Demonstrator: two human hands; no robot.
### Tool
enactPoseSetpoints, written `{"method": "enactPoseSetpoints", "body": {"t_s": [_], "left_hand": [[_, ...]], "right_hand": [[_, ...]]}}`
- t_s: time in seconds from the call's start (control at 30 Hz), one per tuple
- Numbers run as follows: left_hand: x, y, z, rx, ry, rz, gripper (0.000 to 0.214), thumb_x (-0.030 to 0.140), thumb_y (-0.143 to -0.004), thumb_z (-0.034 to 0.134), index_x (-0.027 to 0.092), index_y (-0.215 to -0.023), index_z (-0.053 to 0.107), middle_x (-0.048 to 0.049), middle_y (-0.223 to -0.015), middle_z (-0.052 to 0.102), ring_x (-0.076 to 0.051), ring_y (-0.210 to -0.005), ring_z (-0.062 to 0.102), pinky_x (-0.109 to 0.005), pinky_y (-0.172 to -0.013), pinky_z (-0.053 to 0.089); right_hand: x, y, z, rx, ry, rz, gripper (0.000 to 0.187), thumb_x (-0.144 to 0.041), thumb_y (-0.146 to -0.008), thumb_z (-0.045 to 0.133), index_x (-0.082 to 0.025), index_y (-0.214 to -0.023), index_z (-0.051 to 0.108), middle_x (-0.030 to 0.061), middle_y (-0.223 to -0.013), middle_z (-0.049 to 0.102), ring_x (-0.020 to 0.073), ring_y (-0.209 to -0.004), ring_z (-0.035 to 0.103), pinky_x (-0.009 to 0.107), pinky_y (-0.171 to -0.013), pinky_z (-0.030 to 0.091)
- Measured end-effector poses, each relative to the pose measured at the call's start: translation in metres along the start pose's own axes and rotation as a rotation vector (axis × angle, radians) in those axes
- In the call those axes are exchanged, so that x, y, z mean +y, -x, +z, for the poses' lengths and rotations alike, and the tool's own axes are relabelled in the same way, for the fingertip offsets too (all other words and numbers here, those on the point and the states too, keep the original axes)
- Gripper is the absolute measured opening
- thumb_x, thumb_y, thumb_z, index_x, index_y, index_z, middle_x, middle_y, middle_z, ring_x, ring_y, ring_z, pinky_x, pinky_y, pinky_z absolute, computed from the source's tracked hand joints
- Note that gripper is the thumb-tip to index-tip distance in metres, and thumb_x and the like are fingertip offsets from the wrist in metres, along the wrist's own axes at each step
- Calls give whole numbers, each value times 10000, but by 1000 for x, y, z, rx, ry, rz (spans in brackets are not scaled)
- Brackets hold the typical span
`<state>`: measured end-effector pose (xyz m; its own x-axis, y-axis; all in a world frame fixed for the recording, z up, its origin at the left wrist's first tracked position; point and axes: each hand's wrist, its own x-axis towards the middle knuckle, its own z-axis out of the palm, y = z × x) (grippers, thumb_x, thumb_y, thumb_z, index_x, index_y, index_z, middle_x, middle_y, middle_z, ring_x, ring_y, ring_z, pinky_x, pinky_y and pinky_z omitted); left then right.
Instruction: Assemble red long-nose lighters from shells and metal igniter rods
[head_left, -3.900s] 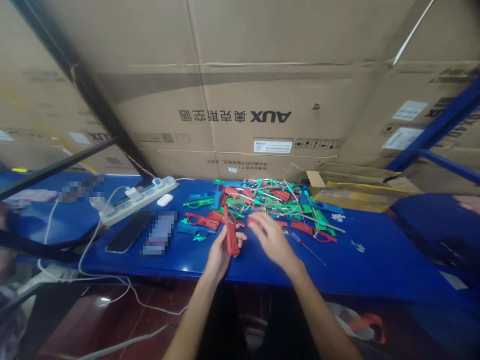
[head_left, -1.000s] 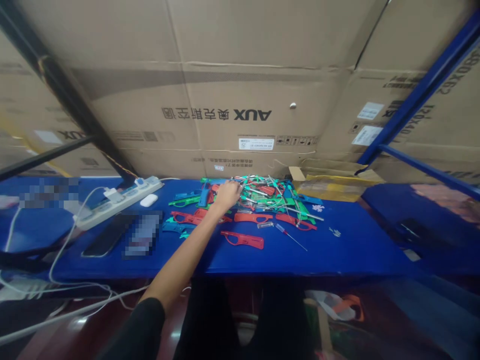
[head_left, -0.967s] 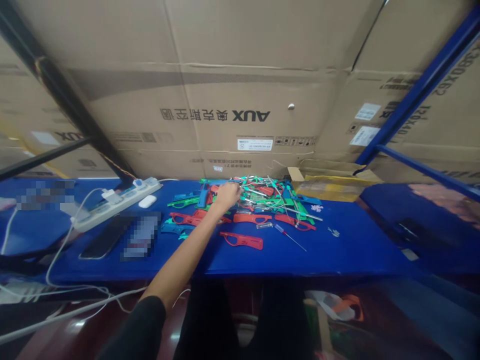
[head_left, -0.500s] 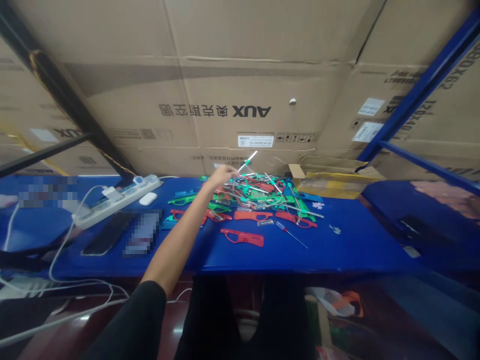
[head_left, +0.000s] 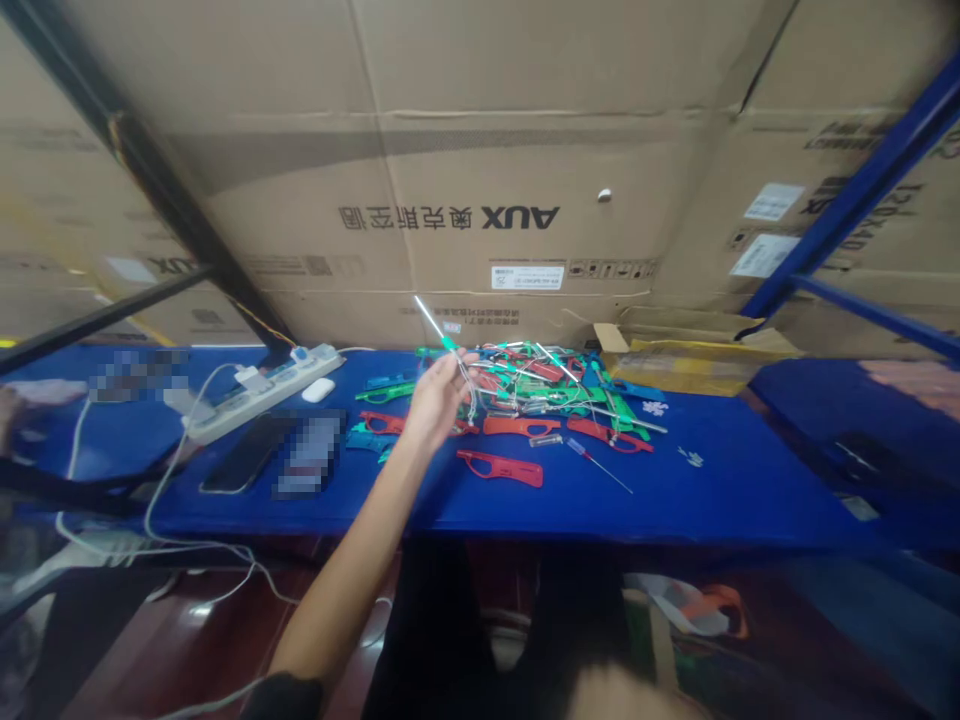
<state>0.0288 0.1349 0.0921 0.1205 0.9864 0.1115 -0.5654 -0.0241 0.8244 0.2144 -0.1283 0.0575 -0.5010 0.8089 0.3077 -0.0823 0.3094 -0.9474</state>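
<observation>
A thin green-handled screwdriver (head_left: 448,343) is pinched in the closed fingers (head_left: 454,366) of the left hand (head_left: 432,402), raised at the left edge of the pile of coloured parts (head_left: 555,395). With so light a pinch, it could be dropped, or tangled pieces dragged off the surface (head_left: 712,490).

Left arm (head_left: 352,560) outstretched, left hand (head_left: 431,405) raised, fingers (head_left: 450,368) pinched.

Open blue tabletop (head_left: 735,480) right of the parts pile (head_left: 555,395); cardboard boxes (head_left: 487,150) wall behind.
</observation>
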Motion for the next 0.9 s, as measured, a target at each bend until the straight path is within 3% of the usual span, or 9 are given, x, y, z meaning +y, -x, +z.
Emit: {"method": "enactPoseSetpoints", "body": {"t_s": [0.1,0.13,0.17,0.2,0.3,0.47,0.67,0.9], "left_hand": [[-14,43,6,-26,105,-36,279,283,-803,823,138,-1015,716,-72,-1023,748,-140,-823,697,-281,-841,560],[-19,55,7,-26,113,-42,288,258,-784,836,143,-1021,719,-66,-1037,747,-140,-831,698,-280,-848,555],[-24,67,8,-17,118,-47,295,245,-771,846,148,-1020,722,-56,-1021,747,-137,-821,696,-281,-852,551],[-28,78,9,-2,124,-57,296,246,-764,851,150,-1012,722,-48,-995,746,-137,-812,696,-287,-859,549],[-39,101,6,11,112,-104,297,268,-786,840,153,-1029,714,-54,-997,748,-154,-833,709,-311,-885,545],[-43,120,-3,36,-9,-48,258,298,-861,782,169,-1066,693,-79,-1035,770,-214,-995,720,-344,-946,525],[-42,130,-14,103,-81,-41,205,302,-881,760,171,-1035,728,-79,-1038,774,-233,-1051,710,-341,-941,522],[-39,138,-21,-8,-99,-9,72,234,-896,732,210,-951,771,-62,-1208,720,-240,-1203,637,-336,-990,504]], "right_hand": [[26,-34,12,363,30,46,237,-340,-1032,513,-317,-1236,632,61,-1248,655,217,-1163,604,358,-944,522],[35,-47,16,697,121,78,231,-328,-1006,567,-300,-1225,634,56,-1221,664,216,-1122,613,381,-956,511],[43,-59,19,916,217,107,306,-336,-954,652,-275,-1252,617,71,-1271,643,232,-1144,602,418,-995,492],[52,-71,21,997,291,106,414,-354,-902,715,-257,-1286,594,92,-1339,606,251,-1193,584,450,-1035,470],[75,-94,19,955,339,94,534,-373,-858,753,-237,-1334,555,121,-1384,582,268,-1249,580,487,-1093,448],[93,-105,2,821,112,154,488,-394,-882,729,-241,-1308,548,84,-1149,697,225,-1014,698,419,-932,562],[88,-118,2,688,13,153,281,-396,-883,730,-243,-1110,667,37,-1043,745,198,-912,709,336,-806,569],[75,-118,11,745,-13,140,171,-372,-903,683,-220,-964,734,10,-865,760,147,-686,661,287,-669,550]]}}
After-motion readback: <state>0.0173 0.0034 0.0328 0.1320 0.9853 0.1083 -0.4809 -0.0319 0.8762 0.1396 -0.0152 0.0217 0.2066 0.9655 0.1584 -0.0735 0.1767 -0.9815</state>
